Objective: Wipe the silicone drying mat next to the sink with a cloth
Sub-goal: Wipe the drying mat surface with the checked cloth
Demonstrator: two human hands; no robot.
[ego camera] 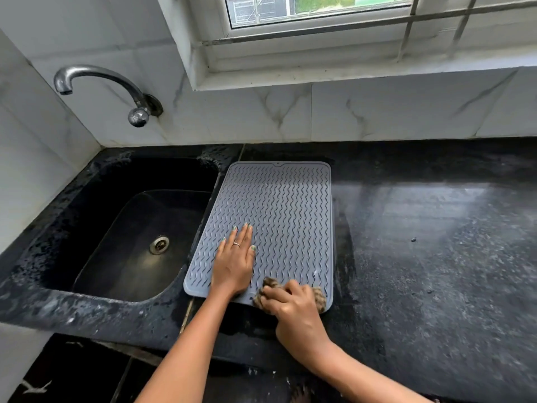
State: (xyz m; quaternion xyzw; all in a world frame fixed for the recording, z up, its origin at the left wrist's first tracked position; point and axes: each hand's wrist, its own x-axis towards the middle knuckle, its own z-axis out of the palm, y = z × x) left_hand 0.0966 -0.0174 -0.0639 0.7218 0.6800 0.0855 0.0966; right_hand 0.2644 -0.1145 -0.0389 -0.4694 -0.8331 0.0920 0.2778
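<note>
Two hands (235,257) on mat (284,210), sink (96,181) beside

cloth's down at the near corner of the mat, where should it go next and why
Probably push the cloth away along the mat toward the wall. The right hand has it bunched at the near right corner, the far ridges lie uncovered, and the left hand lies flat on the mat.
</note>
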